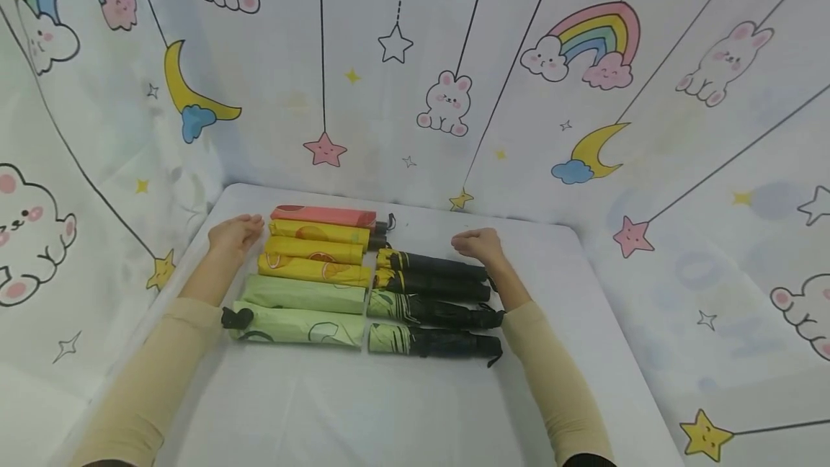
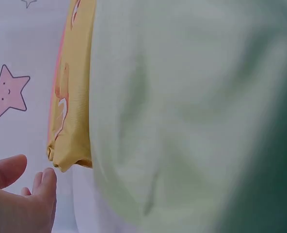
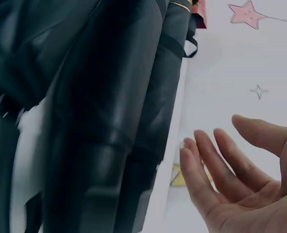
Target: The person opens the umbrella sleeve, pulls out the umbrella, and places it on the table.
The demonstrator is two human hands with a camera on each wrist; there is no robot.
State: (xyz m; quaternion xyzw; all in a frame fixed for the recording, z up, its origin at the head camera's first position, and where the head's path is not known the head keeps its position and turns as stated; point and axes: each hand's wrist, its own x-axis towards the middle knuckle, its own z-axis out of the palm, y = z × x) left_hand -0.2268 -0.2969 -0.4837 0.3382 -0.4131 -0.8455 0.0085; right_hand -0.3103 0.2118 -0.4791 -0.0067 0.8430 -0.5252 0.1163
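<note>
Folding umbrellas lie in two side-by-side columns. The left column runs from a red umbrella [image 1: 323, 216] at the back, through several yellow umbrellas [image 1: 314, 270], to green umbrellas [image 1: 298, 323] at the front. On the right lie black umbrellas with yellow ends [image 1: 447, 265] and black umbrellas with green ends [image 1: 454, 342]. My left hand [image 1: 235, 233] is beside the left ends of the yellow ones, fingers extended and holding nothing. By the far right end of the black ones, my right hand [image 1: 478, 245] has its fingers relaxed and holds nothing; the right wrist view shows its palm facing them.
A white table [image 1: 311, 402] carries the umbrellas. Behind and at both sides stands a white cloth backdrop [image 1: 272, 92] printed with bears, stars, moons and rainbows. A black wrist loop [image 1: 494, 360] hangs off the front right umbrella.
</note>
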